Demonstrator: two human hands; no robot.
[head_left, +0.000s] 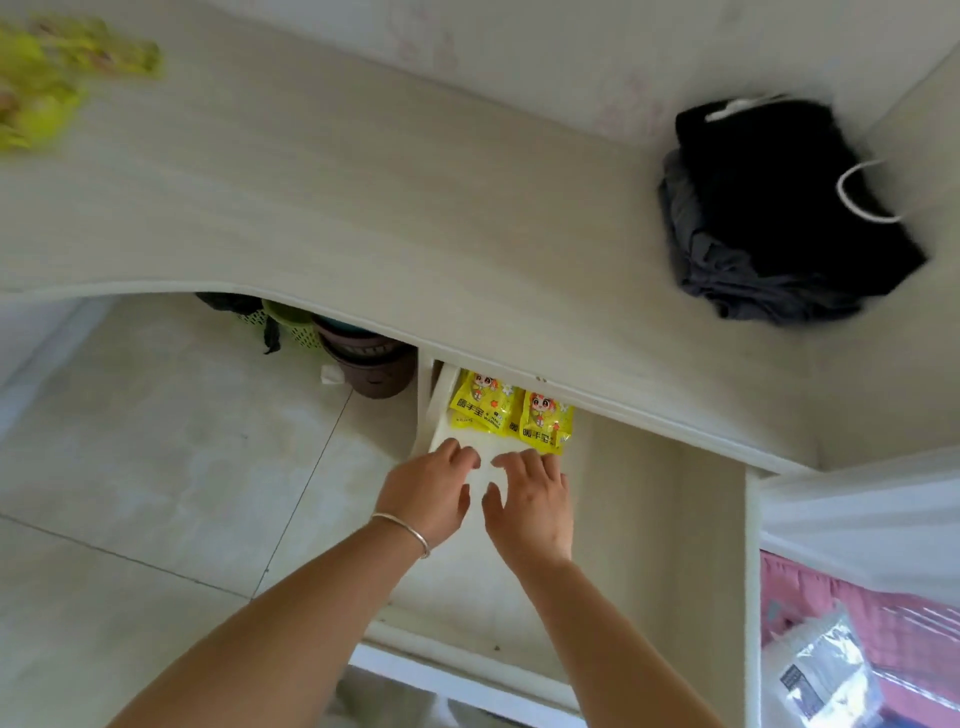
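At least 2 yellow packets (511, 410) lie at the back of the drawer (649, 519), under the table (363, 208) edge. Left grip (434, 491) and right grip (530, 499): relaxed, empty, just beside them. Packets likely light, soft, slippery; pinch a sealed edge.

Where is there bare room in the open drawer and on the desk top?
Drawer: bare right of the right hand, out to its right wall; crowded at the back-left, with yellow packets and the left hand. Desk top: bare between the blurred yellow heap and the black clothes.
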